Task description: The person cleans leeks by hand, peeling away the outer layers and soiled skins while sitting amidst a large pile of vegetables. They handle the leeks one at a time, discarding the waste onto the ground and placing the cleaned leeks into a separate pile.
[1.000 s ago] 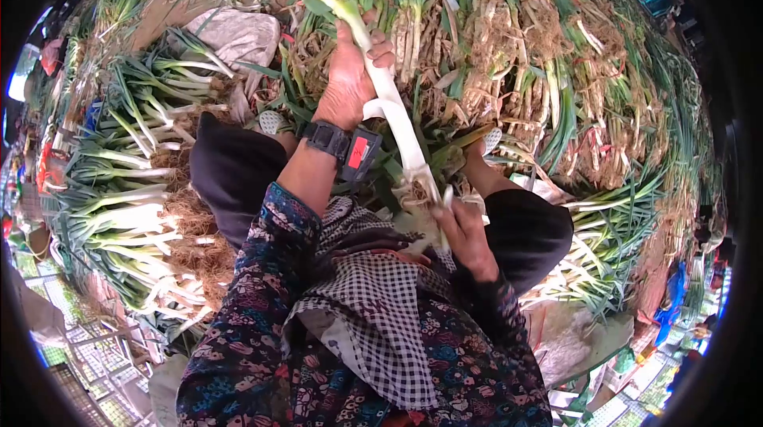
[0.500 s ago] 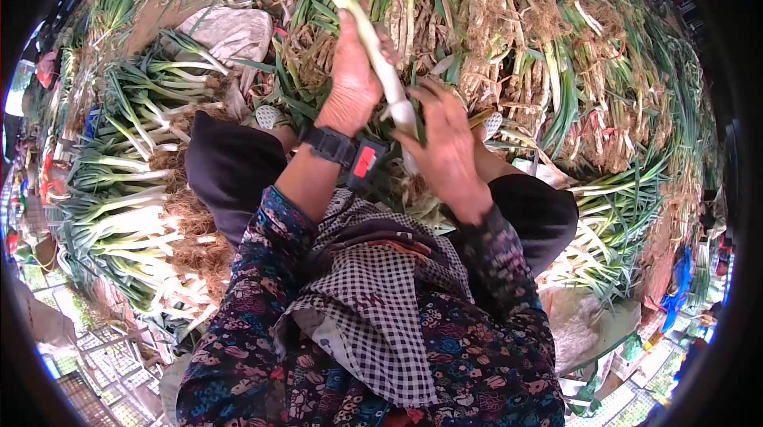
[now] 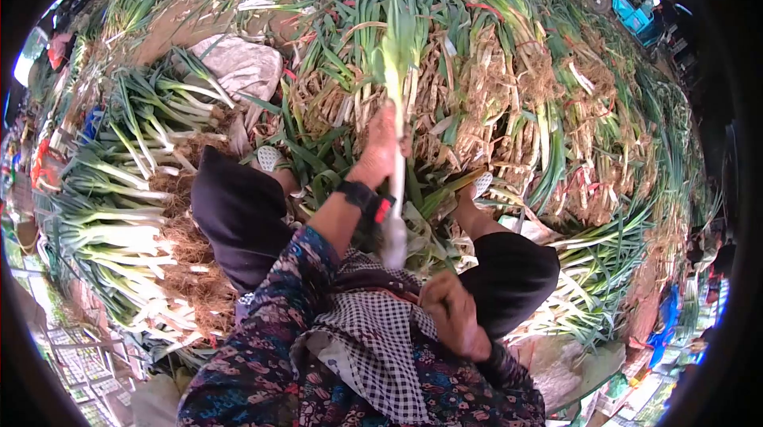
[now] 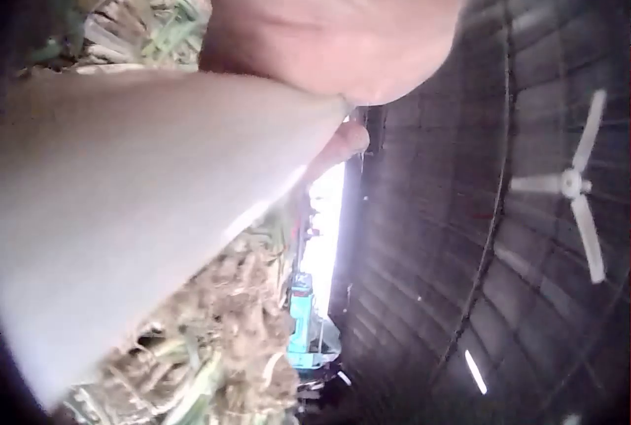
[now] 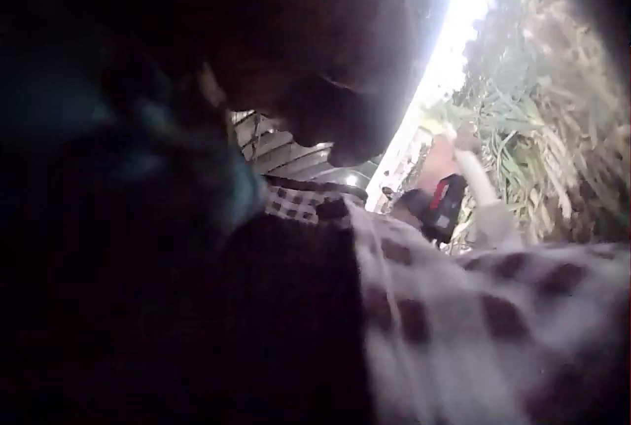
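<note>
Head view: one leek [image 3: 399, 176] stands out in front of the lap, between the knees, leaves pointing away from the person and pale lower end, motion-blurred, toward the body. The left hand [image 3: 381, 149] grips it around the upper shank, fingers wrapped behind. The right hand [image 3: 453, 312] is bent inward, apart from the leek, just over the checked cloth [image 3: 377, 351]; fingers curled, cannot tell whether they pinch anything. Left wrist view: the shank runs thick, smooth and straight beneath the hand. Judged handling: fairly light, stiff along the white, likely slippery if damp; outer layers probably tear or bruise under hard squeezing, and the green tops look too limp to carry by. Best hold: the firm shank just below the leaves, as gripped here. Right wrist view: mostly dark; leek and left hand show beyond the cloth, right fingers unreadable.
</note>
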The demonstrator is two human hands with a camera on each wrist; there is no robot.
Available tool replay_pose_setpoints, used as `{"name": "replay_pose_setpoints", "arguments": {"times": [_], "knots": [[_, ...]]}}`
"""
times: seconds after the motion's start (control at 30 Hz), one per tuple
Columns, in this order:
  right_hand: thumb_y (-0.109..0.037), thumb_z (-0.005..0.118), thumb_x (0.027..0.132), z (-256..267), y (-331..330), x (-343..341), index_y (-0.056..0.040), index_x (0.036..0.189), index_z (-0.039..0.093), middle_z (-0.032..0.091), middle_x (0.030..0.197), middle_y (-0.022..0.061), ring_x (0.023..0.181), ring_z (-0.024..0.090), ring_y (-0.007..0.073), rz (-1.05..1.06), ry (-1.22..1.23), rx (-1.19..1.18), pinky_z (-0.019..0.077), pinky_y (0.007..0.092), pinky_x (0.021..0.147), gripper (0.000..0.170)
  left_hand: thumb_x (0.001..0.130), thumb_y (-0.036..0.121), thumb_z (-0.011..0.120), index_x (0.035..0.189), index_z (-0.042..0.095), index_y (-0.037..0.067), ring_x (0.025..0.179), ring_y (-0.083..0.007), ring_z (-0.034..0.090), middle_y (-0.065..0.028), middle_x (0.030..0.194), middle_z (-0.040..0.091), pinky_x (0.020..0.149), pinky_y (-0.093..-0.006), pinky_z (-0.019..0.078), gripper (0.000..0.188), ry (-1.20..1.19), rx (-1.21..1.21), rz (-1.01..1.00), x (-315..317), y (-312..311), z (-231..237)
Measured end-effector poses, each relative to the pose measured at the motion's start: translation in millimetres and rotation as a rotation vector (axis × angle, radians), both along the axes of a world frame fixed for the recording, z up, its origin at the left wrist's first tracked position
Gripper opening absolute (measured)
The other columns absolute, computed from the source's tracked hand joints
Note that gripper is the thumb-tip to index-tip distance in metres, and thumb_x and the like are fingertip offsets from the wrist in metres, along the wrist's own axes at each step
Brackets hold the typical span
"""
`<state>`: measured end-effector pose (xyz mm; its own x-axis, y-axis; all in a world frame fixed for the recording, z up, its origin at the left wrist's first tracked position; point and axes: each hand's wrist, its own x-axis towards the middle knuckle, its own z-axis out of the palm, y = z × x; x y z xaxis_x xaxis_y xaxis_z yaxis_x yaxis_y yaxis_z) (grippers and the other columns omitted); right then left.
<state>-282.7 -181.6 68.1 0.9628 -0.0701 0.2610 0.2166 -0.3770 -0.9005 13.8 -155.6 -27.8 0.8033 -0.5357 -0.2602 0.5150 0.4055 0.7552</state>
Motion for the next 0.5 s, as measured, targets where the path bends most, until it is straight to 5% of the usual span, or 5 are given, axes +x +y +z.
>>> {"name": "replay_pose_setpoints", "arguments": {"times": [0.07,0.13,0.27,0.37,0.5], "knots": [[0.009,0.062,0.078,-4,-4,-9,-0.0019,0.092,0.049,0.055,0.089,0.0154,0.080,0.059,0.0321,-0.012,0.102,-0.151,0.0489,0.0371,0.070,0.021,0.087,0.065,0.051,0.093,0.046,0.009,0.042,-0.0103,0.043,-0.0016,0.064,0.049,0.035,-0.0256,0.0377,0.056,0.046,-0.034,0.040,25,14,8],[0.007,0.064,0.077,-22,-19,2,-0.0015,0.099,0.051,0.057,0.094,0.0167,0.087,0.060,0.0354,-0.089,0.378,-0.173,0.0503,0.0387,0.075,0.027,0.096,0.056,0.039,0.134,0.042,0.009,0.046,-0.0070,0.037,0.0019,0.062,0.044,0.040,-0.0231,0.0328,0.060,0.004,-0.138,0.014,31,20,12],[0.004,0.062,0.081,18,-22,64,0.0018,0.116,0.052,0.059,0.109,0.0197,0.099,0.061,0.0360,-0.103,-0.102,-0.315,0.0513,0.0387,0.083,0.036,0.096,0.058,0.037,0.136,0.040,0.009,0.047,-0.0074,0.038,0.0022,0.063,0.044,0.041,-0.0236,0.0320,0.064,-0.235,-0.176,-0.174,3,27,43],[0.004,0.061,0.082,53,-46,101,0.0024,0.109,0.057,0.060,0.107,0.0183,0.097,0.062,0.0333,-0.203,-0.290,-0.367,0.0519,0.0374,0.082,0.027,0.100,0.051,0.031,0.116,0.052,0.005,0.044,-0.0079,0.041,0.0017,0.060,0.045,0.041,-0.0224,0.0360,0.053,-0.198,-0.151,-0.336,-22,31,57],[-0.001,0.051,0.093,88,-86,124,0.0014,0.112,0.057,0.063,0.101,0.0141,0.074,0.064,0.0184,-0.239,-0.249,-0.231,0.0509,0.0303,0.065,0.020,0.101,0.050,0.029,0.096,0.054,0.003,0.047,-0.0075,0.045,0.0008,0.062,0.048,0.044,-0.0223,0.0395,0.054,-0.281,-0.020,-0.482,-55,39,68]]}}
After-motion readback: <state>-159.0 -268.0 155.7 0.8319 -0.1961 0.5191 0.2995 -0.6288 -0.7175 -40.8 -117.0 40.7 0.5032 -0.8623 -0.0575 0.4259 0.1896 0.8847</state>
